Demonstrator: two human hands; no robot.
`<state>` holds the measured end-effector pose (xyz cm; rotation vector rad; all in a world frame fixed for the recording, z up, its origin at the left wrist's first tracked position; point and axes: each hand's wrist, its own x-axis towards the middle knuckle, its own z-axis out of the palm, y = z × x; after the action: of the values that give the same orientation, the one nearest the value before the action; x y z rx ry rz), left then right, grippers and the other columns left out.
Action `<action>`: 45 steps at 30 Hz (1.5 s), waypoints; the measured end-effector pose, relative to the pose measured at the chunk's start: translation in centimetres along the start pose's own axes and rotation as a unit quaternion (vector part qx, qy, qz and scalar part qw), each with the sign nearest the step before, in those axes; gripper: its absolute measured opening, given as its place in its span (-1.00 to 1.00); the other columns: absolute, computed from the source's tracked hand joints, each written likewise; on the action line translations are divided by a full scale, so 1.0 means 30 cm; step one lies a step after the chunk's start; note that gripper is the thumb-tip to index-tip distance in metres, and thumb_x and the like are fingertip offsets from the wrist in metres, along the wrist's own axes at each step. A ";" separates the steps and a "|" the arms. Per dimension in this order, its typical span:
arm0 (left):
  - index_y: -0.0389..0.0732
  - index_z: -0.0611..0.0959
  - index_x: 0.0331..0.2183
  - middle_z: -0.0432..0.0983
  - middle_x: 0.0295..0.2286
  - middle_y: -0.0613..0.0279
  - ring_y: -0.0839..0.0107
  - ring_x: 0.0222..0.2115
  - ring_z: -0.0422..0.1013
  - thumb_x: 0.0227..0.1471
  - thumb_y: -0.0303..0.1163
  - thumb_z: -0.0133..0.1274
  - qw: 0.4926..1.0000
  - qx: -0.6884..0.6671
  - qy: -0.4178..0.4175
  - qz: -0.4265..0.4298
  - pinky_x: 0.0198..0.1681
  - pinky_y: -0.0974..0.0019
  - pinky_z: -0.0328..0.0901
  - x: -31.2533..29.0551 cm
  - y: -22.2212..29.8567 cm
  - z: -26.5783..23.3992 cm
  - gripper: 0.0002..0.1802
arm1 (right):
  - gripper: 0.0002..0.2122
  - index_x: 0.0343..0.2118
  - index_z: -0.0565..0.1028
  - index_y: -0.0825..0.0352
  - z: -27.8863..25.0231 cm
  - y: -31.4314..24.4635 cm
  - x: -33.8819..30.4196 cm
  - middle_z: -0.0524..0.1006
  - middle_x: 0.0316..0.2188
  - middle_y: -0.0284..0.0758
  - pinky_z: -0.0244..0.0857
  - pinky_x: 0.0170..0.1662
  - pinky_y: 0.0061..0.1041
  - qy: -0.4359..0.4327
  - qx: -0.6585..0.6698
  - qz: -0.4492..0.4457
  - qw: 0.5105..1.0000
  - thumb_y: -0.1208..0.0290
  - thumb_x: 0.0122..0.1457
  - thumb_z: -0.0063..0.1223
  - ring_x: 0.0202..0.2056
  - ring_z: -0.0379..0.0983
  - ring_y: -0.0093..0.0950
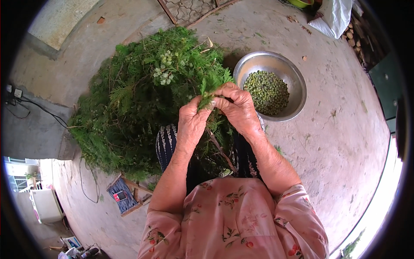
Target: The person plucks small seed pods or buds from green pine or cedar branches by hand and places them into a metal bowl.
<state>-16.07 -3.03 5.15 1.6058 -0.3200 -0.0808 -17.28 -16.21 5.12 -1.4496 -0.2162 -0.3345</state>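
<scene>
Both my hands meet over my lap at a small green evergreen sprig [208, 91]. My left hand [192, 123] is closed round its lower part. The fingers of my right hand [238, 107] pinch at the same sprig from the right, and whether a seed cone sits between them is too small to tell. A large heap of cut evergreen branches [125, 103] spreads in front and to the left. Pale green cones [166, 67] cluster on its top. Just beyond my right hand stands a metal bowl [297, 73] holding many small round green cones [266, 93].
A small wooden stool [125, 196] with a woven seat stands at the lower left. Dark cables [45, 112] run along the wall at left. At the far right are a white sack [334, 19], stacked firewood [353, 39] and a green cabinet [386, 84]. Bits of leaf litter the concrete floor [336, 142].
</scene>
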 end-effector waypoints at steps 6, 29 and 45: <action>-0.35 0.54 -0.40 0.41 -0.61 0.34 0.63 -0.58 0.23 -0.05 -0.34 -0.01 0.998 -0.007 -0.024 -0.050 -0.47 0.49 0.17 0.006 0.026 -0.025 -0.75 | -0.96 -0.46 0.45 0.40 -0.001 0.010 -0.016 0.35 -0.65 -0.44 -0.05 -0.69 -0.74 0.047 0.389 0.260 0.883 0.57 0.04 -0.03 -0.69 0.16 -0.71; -0.33 0.55 -0.35 0.49 -0.47 0.30 0.59 -0.49 0.36 -0.12 -0.50 0.05 0.978 -0.174 -0.021 -0.114 -0.36 0.52 0.25 0.005 0.025 -0.002 -0.80 | -0.95 -0.49 0.40 0.31 0.093 -0.046 -0.047 0.36 -0.65 -0.48 0.00 -0.70 -0.76 0.237 0.339 0.271 0.869 0.51 0.08 -0.07 -0.72 0.13 -0.74; -0.25 0.52 -0.40 0.43 -0.52 0.33 0.59 -0.67 0.15 -0.14 -0.42 0.11 0.927 -0.327 0.038 -0.179 -0.62 0.51 0.07 -0.005 -0.004 -0.050 -0.81 | -0.93 -0.38 0.31 0.35 -0.081 -0.048 0.045 0.31 -0.50 -0.41 0.08 -0.62 -0.70 0.221 0.386 0.184 0.877 0.59 0.10 -0.26 -0.59 0.24 -0.64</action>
<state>-15.83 -1.54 5.10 0.9801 0.0705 -0.3663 -16.65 -18.85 6.64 -0.5708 0.2810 -0.2172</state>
